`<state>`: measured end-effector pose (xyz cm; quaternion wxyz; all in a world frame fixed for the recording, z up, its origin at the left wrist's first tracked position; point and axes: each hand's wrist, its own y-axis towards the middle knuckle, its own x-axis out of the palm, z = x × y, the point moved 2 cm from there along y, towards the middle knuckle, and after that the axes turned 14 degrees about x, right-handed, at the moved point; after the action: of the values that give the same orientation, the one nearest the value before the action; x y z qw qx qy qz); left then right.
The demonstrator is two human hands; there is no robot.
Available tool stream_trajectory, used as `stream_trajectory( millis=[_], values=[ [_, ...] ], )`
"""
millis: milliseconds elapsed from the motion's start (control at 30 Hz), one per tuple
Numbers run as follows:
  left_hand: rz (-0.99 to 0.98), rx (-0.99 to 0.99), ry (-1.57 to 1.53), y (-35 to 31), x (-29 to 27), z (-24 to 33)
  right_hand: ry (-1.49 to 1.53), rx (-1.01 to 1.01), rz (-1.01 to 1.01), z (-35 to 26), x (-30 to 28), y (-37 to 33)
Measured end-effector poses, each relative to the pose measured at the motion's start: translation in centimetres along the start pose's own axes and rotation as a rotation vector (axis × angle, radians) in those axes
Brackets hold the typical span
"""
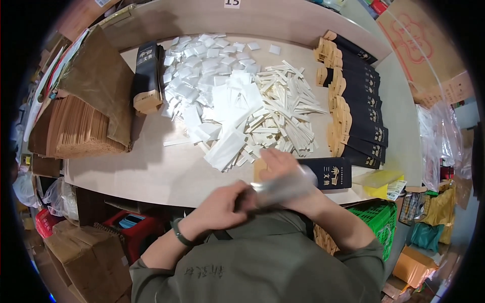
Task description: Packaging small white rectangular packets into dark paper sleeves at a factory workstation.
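Low over the near edge of the table, my left hand (226, 204) is closed, its fingers at the left end of a clear, shiny strip (285, 188). The strip is smeared by motion and looks like plastic; its kind cannot be made out. My right hand (299, 194) is behind it, partly covered by the strip, with fingers reaching over the tan end of a black paper sleeve (331, 172). Whether those fingers grip anything is unclear. Just beyond the hands are a heap of slim white paper-wrapped sticks (288, 108) and white folded napkins (225, 149).
Small white sachets (199, 63) are heaped at the far middle. Overlapping black sleeves with tan ends (361, 101) line the right; another stack (147, 76) stands left. A cardboard box (83, 123) holds brown card pieces. A green crate (376, 224) sits below the table, right.
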<state>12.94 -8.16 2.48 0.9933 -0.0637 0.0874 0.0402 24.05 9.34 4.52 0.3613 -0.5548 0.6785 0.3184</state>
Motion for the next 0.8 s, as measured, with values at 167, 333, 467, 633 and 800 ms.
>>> stream_trajectory(
  millis=[167,333,467,633,800],
  values=[
    [0.515,0.015,0.692,-3.6,-2.7,-4.6,-0.186,0.565,-0.201,0.1,1.0,0.1],
    [0.353,0.009,0.697,-4.8,-2.7,-4.0,-0.143,0.525,-0.045,0.1,2.6,0.8],
    [0.193,0.089,0.783,-5.0,-3.7,-3.3,-0.01,0.483,-0.068,-1.2,3.9,1.5],
    [0.279,0.376,0.877,-2.0,-6.7,-1.5,0.154,0.362,0.002,-1.6,2.7,3.5],
    [0.418,0.382,1.101,3.3,-12.0,-3.5,-0.161,0.264,0.246,5.5,1.0,6.1]
  ],
)
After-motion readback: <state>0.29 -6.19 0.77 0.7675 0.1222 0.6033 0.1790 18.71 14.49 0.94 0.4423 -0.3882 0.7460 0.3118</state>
